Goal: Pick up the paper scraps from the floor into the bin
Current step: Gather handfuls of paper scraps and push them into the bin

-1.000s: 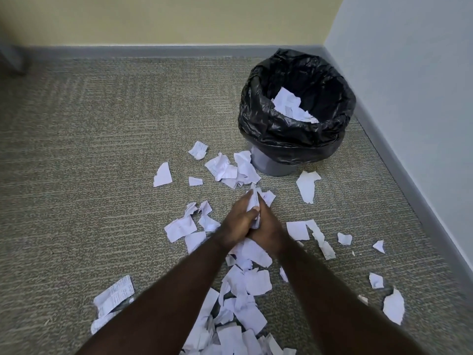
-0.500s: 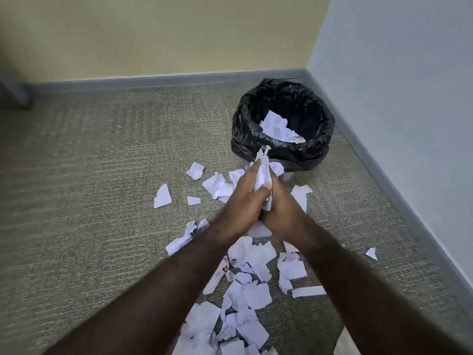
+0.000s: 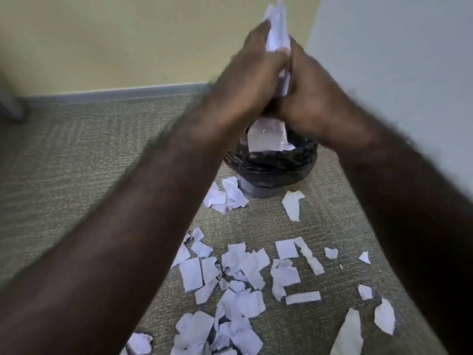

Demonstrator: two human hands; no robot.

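My left hand (image 3: 252, 80) and my right hand (image 3: 311, 98) are pressed together, palms facing, and hold a bunch of white paper scraps (image 3: 277, 29) between them. The scraps stick out above the fingertips. Both hands are raised above the bin (image 3: 271, 165), a small grey bin lined with a black bag that has white paper (image 3: 265, 139) inside. Several more torn white scraps (image 3: 243, 272) lie on the carpet in front of the bin.
The bin stands in a room corner, with a yellow wall (image 3: 128, 42) behind and a pale blue wall (image 3: 396, 60) to the right. A grey skirting (image 3: 115, 94) runs along the wall foot. Grey-beige carpet (image 3: 76, 162) extends to the left.
Both hands, still clamped on the bunch of scraps, have risen from the floor and moved forward over the bin. The view has tilted up with them.
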